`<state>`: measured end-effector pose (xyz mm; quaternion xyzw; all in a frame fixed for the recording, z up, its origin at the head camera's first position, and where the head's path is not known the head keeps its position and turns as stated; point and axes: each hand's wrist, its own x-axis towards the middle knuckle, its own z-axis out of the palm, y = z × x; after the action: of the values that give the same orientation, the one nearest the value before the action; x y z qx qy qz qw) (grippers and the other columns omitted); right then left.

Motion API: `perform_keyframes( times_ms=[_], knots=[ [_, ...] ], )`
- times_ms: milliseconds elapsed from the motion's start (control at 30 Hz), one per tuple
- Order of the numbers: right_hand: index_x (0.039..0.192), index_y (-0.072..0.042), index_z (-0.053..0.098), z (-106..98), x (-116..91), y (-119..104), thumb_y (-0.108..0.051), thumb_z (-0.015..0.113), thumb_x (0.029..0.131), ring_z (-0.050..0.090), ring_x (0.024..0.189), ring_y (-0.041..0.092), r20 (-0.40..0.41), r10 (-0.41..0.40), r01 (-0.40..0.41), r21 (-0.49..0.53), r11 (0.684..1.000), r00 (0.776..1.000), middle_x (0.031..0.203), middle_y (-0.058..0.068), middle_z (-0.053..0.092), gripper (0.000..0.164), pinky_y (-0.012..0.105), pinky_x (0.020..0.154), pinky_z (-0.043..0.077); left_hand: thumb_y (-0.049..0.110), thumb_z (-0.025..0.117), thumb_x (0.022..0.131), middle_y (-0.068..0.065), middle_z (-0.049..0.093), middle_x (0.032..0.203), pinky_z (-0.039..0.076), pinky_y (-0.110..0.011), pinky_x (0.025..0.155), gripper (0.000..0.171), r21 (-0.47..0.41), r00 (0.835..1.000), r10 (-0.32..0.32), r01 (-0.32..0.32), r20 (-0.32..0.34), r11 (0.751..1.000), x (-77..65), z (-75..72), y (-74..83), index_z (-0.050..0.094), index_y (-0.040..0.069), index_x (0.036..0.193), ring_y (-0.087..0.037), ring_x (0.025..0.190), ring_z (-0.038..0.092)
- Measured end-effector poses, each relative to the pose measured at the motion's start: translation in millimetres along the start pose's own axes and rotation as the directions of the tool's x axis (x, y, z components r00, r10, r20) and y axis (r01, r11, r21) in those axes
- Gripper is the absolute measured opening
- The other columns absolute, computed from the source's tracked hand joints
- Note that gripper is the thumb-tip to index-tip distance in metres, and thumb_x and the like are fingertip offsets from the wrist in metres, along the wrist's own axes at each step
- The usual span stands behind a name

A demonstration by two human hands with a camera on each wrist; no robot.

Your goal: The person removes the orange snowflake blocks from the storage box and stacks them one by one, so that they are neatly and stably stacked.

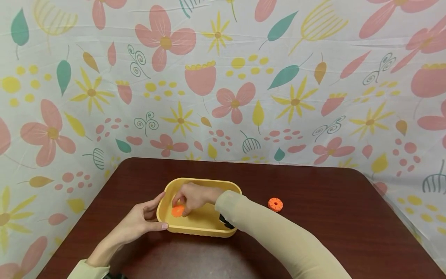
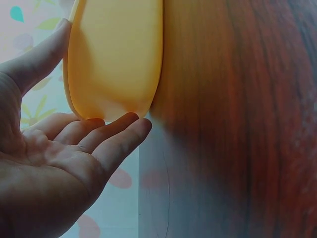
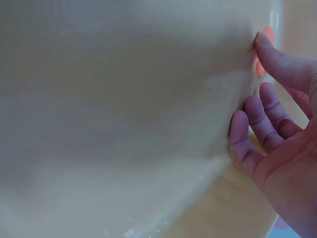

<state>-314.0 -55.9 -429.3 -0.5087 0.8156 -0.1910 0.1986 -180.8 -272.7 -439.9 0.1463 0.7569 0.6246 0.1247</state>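
Observation:
A yellow oval-cornered plastic tub (image 1: 198,234) sits on the table. My left hand (image 1: 137,223) grips its left end, thumb at the near rim and fingers along the outer end wall. In the left wrist view that hand (image 2: 64,158) spans the rounded end of the tub (image 2: 119,54). Reaching inside the tub, my right hand (image 1: 195,198) pinches a flat orange notched disc (image 1: 177,211) low over the tub floor, near the left end. The right wrist view shows the thumb against the disc (image 3: 268,34), which is mostly hidden there.
To the right of the tub, an orange notched disc (image 1: 275,204) with a centre hole lies on the dark wooden table (image 1: 324,217); it looks thicker, like a small stack. A flower-patterned cloth (image 1: 223,77) hangs behind the table and along its sides.

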Motion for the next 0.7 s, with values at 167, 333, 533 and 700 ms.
perform_keyframes(
  times_ms=[167, 333, 533, 700],
  knots=[
    [0.113, -0.01, 0.079, 0.3, -0.6, 1.4, -0.011, 0.092, 0.082, 0.048, 0.067, 0.004, -0.003, -0.017, 0.017, -0.028, 0.999, 1.0, 0.076, -0.005, 0.059, 0.034, 0.015, 0.063, 0.039, 0.006, 0.085, 0.089, -0.029, 0.019, 0.168, 0.056, -0.032, 0.094, 0.099, 0.002, 1.0, -0.01, 0.01, -0.002, 1.0, -0.1, -0.5, 0.6, 0.021, -0.005, 0.165, -0.052, 0.14, 0.044],
    [0.11, -0.012, 0.076, -1.4, -4.3, -3.2, -0.012, 0.092, 0.082, 0.058, 0.082, 0.005, -0.004, -0.027, 0.027, -0.061, 0.998, 1.0, 0.092, -0.006, 0.067, 0.032, 0.014, 0.075, 0.046, 0.006, 0.085, 0.089, -0.03, 0.019, 0.168, 0.056, -0.032, 0.094, 0.1, 0.01, 1.0, -0.006, 0.006, 0.003, 1.0, 0.3, -0.7, 1.6, 0.021, -0.006, 0.165, -0.052, 0.141, 0.043],
    [0.114, -0.011, 0.075, -2.5, -5.0, -6.8, -0.009, 0.091, 0.084, 0.06, 0.086, 0.005, 0.003, -0.034, 0.034, -0.059, 0.998, 0.999, 0.094, -0.007, 0.068, 0.034, 0.014, 0.076, 0.048, 0.007, 0.085, 0.089, -0.029, 0.019, 0.168, 0.056, -0.032, 0.094, 0.099, 0.024, 1.0, -0.001, 0.001, 0.003, 1.0, 0.4, -0.8, 1.8, 0.022, -0.007, 0.164, -0.053, 0.141, 0.041],
    [0.116, -0.008, 0.075, -2.1, -5.0, -3.3, -0.005, 0.089, 0.084, 0.062, 0.084, 0.006, 0.003, -0.06, 0.06, -0.016, 0.998, 0.998, 0.092, -0.005, 0.07, 0.035, 0.015, 0.074, 0.049, 0.007, 0.085, 0.089, -0.028, 0.018, 0.169, 0.056, -0.032, 0.094, 0.099, 0.019, 1.0, -0.006, 0.006, 0.004, 1.0, -0.2, -0.1, 1.5, 0.021, -0.006, 0.164, -0.052, 0.141, 0.042]
  ],
)
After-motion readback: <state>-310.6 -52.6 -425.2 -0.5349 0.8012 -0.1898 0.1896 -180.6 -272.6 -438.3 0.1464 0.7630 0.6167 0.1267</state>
